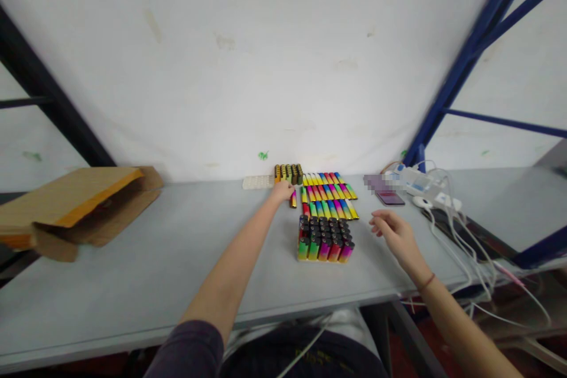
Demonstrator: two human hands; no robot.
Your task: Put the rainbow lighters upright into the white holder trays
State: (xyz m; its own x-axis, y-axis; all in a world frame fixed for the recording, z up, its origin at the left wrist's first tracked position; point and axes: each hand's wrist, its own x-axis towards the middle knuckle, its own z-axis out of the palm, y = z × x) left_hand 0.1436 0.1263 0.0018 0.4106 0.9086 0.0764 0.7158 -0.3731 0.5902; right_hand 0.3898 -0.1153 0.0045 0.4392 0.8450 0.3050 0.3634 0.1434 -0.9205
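My left hand [282, 190] reaches to the back of the table, closed in a pinch on a small shiny coloured tube [293, 201]. Just behind it stands a block of upright gold and dark tubes [290, 172]. Rows of metallic multicoloured tubes [330, 192] lie flat to the right of that hand. Nearer me, a block of upright coloured tubes with black tops [325, 242] stands packed in a base. My right hand [394, 233] hovers right of this block, fingers loosely bent and apart, holding nothing I can see.
A white tray with holes [257, 182] lies by the wall. An open cardboard box [84, 201] sits at the left. On the right are a phone [390, 198], a power strip [419, 180] and tangled white cables [469, 242]. Blue metal posts [460, 71] rise at the right.
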